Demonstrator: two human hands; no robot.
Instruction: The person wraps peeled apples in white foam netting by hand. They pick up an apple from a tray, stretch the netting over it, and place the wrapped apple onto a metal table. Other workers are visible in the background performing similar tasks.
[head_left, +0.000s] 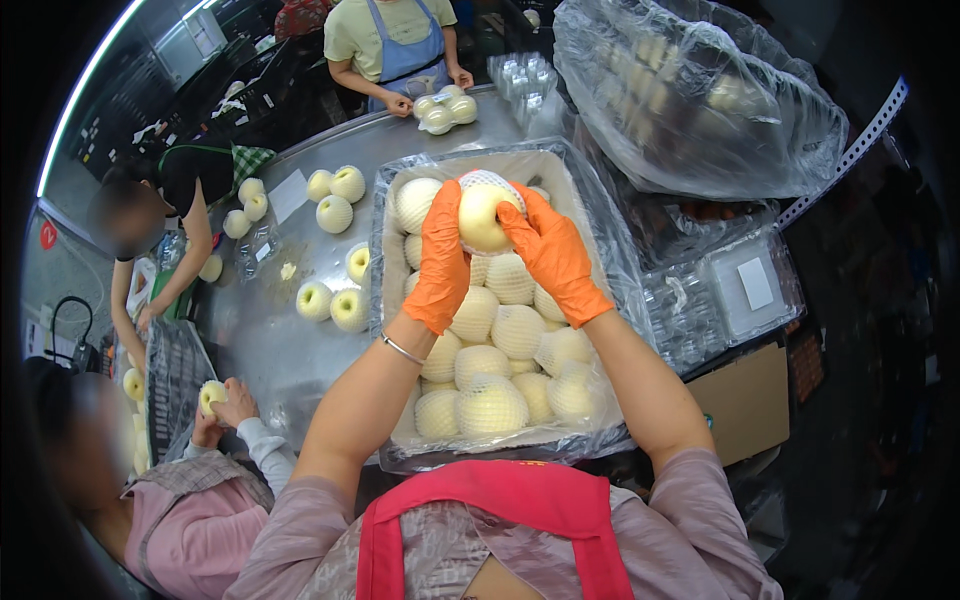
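Both my hands wear orange gloves and hold one pale yellow fruit (484, 217), seemingly an apple or pear, partly wrapped in a white foam net. My left hand (441, 259) grips its left side, and my right hand (551, 247) its right side, with fingertips pressed near the front. Beneath them is a crate (630, 300) lined with paper and clear plastic. Many similar fruits in foam nets (493, 405) fill it. Left of the crate, netted fruits stand on the metal table, among them a group of three (334, 214) and another group (349, 309) nearer to me.
Across the table (300, 255) a person in a blue apron stands at a clear pack of fruit (445, 110). Two more people work at the left, one holding a netted fruit (213, 395). Clear clamshell trays (682, 315), a cardboard box (739, 405) and a plastic-covered crate (697, 97) are at the right.
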